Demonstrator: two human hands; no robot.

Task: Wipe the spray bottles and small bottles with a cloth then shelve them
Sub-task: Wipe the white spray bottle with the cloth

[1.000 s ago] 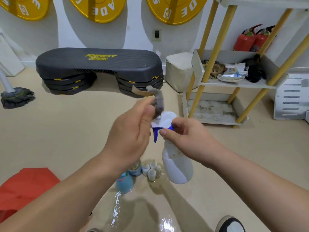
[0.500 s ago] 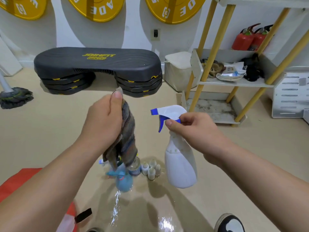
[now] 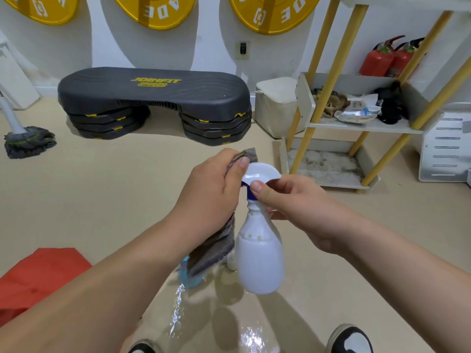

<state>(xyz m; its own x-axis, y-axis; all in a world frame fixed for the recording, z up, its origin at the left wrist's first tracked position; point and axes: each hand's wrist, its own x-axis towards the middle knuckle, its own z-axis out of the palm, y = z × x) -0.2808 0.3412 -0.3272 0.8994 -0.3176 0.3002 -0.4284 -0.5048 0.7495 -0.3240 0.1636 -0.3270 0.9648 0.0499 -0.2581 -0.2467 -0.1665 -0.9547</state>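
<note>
The glossy beige floor [image 3: 102, 189] carries a black, ribbed step platform [image 3: 153, 90] on stacked risers. To its right stands a rack [image 3: 362, 124] of yellow poles and white trays. The middle tray holds crumpled packets and dark rags, and the lowest is stained and gritty.

Held upright in the air above the floor is the white, pear-shaped plastic spray bottle [image 3: 260, 261]. The right grip [image 3: 293, 205] pinches its neck just under the white-and-blue trigger head.

The left grip [image 3: 211, 189] is curled round a striped grey terry cloth [image 3: 216, 245], pressing a fold against the head's nozzle end.

Below on the floor, partly hidden, stand a pale blue bottle [image 3: 187, 278] and a small white bottle [image 3: 231, 262].
</note>
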